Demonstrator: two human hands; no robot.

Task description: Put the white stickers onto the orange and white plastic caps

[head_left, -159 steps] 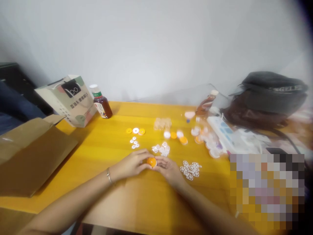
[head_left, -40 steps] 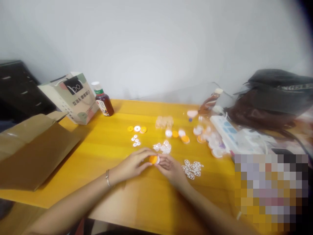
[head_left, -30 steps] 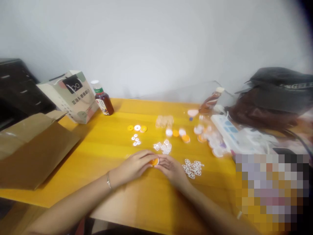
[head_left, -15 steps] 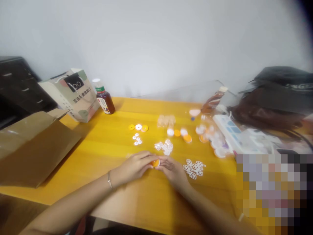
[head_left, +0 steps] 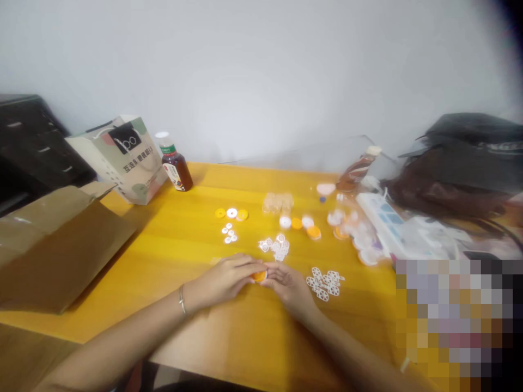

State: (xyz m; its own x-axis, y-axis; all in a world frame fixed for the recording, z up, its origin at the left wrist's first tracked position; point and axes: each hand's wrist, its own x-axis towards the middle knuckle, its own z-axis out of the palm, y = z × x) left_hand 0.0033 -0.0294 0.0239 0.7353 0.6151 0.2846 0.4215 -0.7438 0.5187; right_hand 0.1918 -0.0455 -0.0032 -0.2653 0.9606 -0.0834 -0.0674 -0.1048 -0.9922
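Observation:
Both my hands meet low over the yellow table [head_left: 171,256] near its front edge. My left hand [head_left: 223,279] and my right hand [head_left: 288,283] are closed with their fingertips pinched round a small orange round piece [head_left: 259,276], which mostly hides between the fingers. A bracelet circles my left wrist. Just right of my right hand lies a cluster of white wheel-shaped pieces [head_left: 326,281]. A second white cluster [head_left: 275,246] sits just beyond my fingers.
Small orange and white discs [head_left: 231,213] and caps [head_left: 302,224] lie mid-table. A brown bottle [head_left: 175,166] and a printed paper bag [head_left: 122,158] stand at back left, a brown paper bag [head_left: 53,256] at left. A power strip [head_left: 384,223] and dark bag [head_left: 461,163] lie right.
My hands have stayed together on the orange piece, with the fingers closing more tightly over it. The view has shifted slightly; nothing else on the table has moved.

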